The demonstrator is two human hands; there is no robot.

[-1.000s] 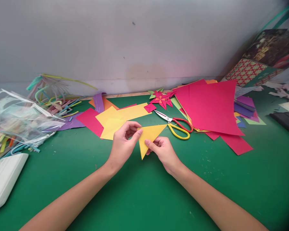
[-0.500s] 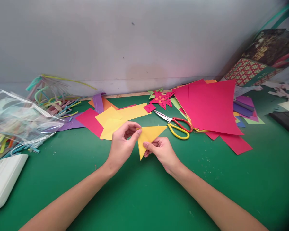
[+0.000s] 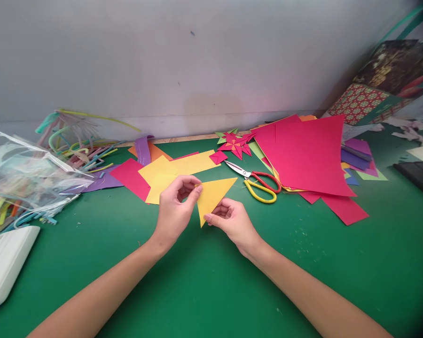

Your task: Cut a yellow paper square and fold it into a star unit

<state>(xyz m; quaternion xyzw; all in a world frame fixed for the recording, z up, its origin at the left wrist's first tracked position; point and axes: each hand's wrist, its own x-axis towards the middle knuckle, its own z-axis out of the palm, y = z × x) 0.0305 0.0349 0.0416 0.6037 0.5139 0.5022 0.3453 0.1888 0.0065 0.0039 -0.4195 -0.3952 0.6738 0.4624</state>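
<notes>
A yellow paper folded into a triangle [image 3: 214,195] is held up between my two hands, above the green table [image 3: 204,291]. My left hand [image 3: 178,206] pinches its upper left corner between thumb and fingers. Lower down, my right hand [image 3: 232,223] grips it near the bottom point, thumb in front and fingers partly hidden behind. Just beyond the right hand lie scissors [image 3: 257,183] with one red and one yellow handle. Loose yellow paper [image 3: 158,171] lies behind my left hand, beside a small folded red piece [image 3: 218,157].
Red and green folded stars [image 3: 237,144] lie near the wall. Large red sheets [image 3: 310,155] are stacked at the right. On the left are a clear plastic bag [image 3: 31,164] of strips, pipe cleaners [image 3: 86,145] and a white object [image 3: 9,265]. A patterned bag [image 3: 366,101] stands far right.
The yellow triangle has shifted slightly left and up, its right tip tilting higher. My right thumb has slid down toward the bottom point, and my left hand still pinches the upper corner.
</notes>
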